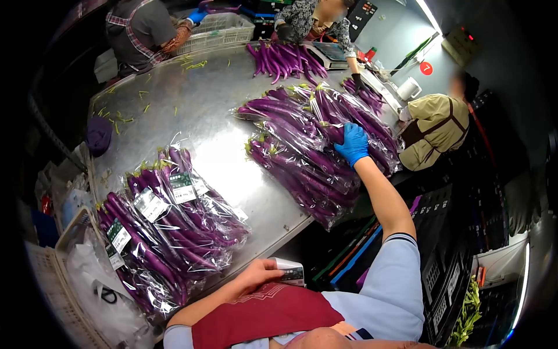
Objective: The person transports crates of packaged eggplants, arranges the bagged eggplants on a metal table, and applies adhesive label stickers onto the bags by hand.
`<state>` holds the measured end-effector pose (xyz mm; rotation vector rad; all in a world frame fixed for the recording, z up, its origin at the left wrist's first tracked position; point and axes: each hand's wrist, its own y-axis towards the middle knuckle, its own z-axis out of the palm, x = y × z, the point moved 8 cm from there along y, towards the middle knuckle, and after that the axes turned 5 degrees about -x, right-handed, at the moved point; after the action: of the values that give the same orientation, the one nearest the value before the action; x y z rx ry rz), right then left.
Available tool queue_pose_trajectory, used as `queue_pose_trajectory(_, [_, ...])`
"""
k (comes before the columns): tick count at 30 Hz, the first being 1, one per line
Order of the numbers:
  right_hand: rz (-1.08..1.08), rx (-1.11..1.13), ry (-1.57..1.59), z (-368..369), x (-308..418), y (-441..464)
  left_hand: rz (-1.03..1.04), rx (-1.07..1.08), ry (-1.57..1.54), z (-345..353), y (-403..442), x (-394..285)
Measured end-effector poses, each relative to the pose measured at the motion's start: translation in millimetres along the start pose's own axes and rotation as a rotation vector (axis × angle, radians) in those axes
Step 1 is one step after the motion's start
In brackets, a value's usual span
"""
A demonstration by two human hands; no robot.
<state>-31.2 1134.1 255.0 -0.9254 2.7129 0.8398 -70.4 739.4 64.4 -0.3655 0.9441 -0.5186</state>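
Note:
My right hand (353, 144), in a blue glove, reaches across the table with its fingers closed on a clear bag of long purple eggplants (314, 157) in the right-hand pile. Close to my body, my bare left hand (260, 273) holds a roll of printed labels (290, 271) by its edge. On the table's left side lie several bagged eggplants with labels (174, 215) on their plastic. No labels show on the bags in the pile under my right hand.
The metal table (192, 110) carries loose eggplants (285, 58) at its far side, near a scale (328, 53). Green scraps and a purple cloth (99, 135) lie on the left. Several co-workers stand around it. Stacked crates (430, 262) are at right, a basket (64, 273) at left.

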Motion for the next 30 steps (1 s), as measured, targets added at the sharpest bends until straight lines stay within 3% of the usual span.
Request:
queue_pose_trajectory(4, [0.027,-0.017,0.077,-57,4,10,0.064,0.037,-0.026,6,-1,-14])
queue_pose_trajectory(7, [-0.224,-0.091,0.691,-109,35,27,0.196,0.099,-0.123,18,-13,-42])
queue_pose_trajectory(8, [-0.229,-0.021,0.71,-131,60,28,0.231,0.119,-0.167,19,-8,-40])
queue_pose_trajectory(10, [-0.177,0.258,1.271,-141,127,17,0.217,0.215,-0.285,29,-1,-38])
queue_pose_trajectory(12, [-0.23,0.362,1.396,-124,193,1,0.221,0.265,-0.311,39,-4,-43])
queue_pose_trajectory(14, [-0.217,0.351,0.888,-65,240,-21,0.268,0.294,-0.25,44,-6,-47])
queue_pose_trajectory(16, [-0.197,0.583,0.799,-21,287,-46,0.257,0.276,-0.208,43,-8,-44])
queue_pose_trajectory(18, [-0.234,0.631,1.028,82,327,-84,0.269,0.236,-0.185,40,-9,-44])
queue_pose_trajectory(19, [-0.318,0.501,1.17,104,335,-91,0.279,0.235,-0.234,37,-11,-44])
queue_pose_trajectory(20, [-0.372,0.586,1.104,98,329,-95,0.247,0.183,-0.284,32,-14,-47])
queue_pose_trajectory(22, [-0.467,0.313,1.028,5,288,-85,0.279,0.13,-0.372,22,-14,-51])
queue_pose_trajectory(23, [-0.448,0.667,1.184,-28,279,-93,0.188,0.106,-0.455,20,-17,-53])
queue_pose_trajectory(25, [-0.494,1.239,1.36,-68,264,-135,0.28,0.03,-0.342,9,-12,-58])
queue_pose_trajectory(26, [-0.566,1.453,1.395,-81,254,-159,0.264,-0.019,-0.354,9,-14,-64])
queue_pose_trajectory(27, [-0.644,1.607,1.228,-88,240,-175,0.237,-0.014,-0.323,8,-14,-65])
queue_pose_trajectory(30, [-0.59,1.506,1.129,-76,212,-167,0.14,0.072,-0.382,11,-7,-53])
